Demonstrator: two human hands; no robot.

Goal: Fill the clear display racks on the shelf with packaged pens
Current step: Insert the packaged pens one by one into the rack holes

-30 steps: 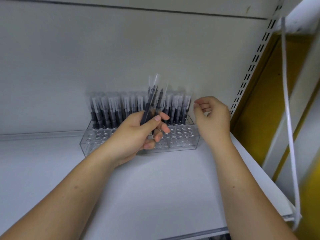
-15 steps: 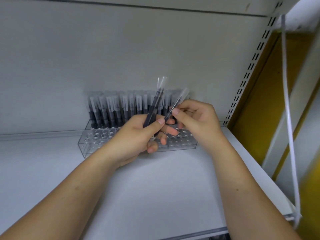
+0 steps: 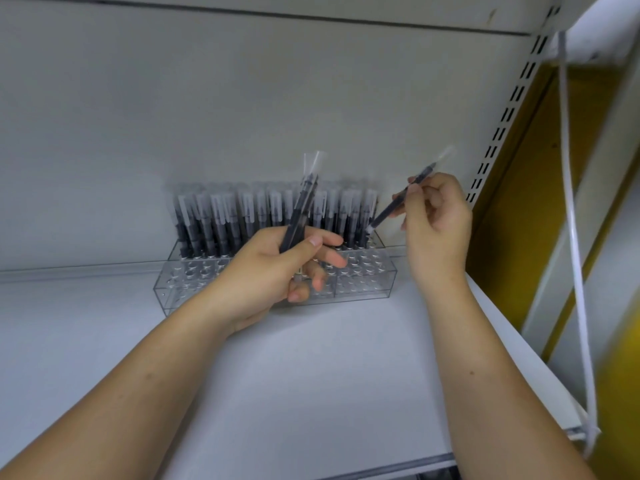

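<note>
Head view shows one clear display rack point(image 3: 363, 289) standing at the back of the white shelf point(image 3: 311, 375), against the rear panel. Its rear rows are packed with upright packaged pens point(image 3: 221, 220), while the front holes look empty. The left hand point(image 3: 266, 271) hovers in front of the rack, thumb and curled fingers closed round a small bundle of packaged pens point(image 3: 300, 209) that points upward. The right hand point(image 3: 438, 230) is well apart from it, near the rack's right end, pinching a single pen point(image 3: 391, 209) between thumb and fingertips. That pen is tilted, with its lower tip just beside the outermost standing pens; whether it touches them cannot be told. The likely step is seating this pen in a free hole. Because it comes in at a slant, the tip could miss the hole, or its loose plastic sleeve could catch on the neighbours and tip them. The lightweight rack might also slide if pushed, and the bundle could slip if the left hand's hold loosens.
</note>
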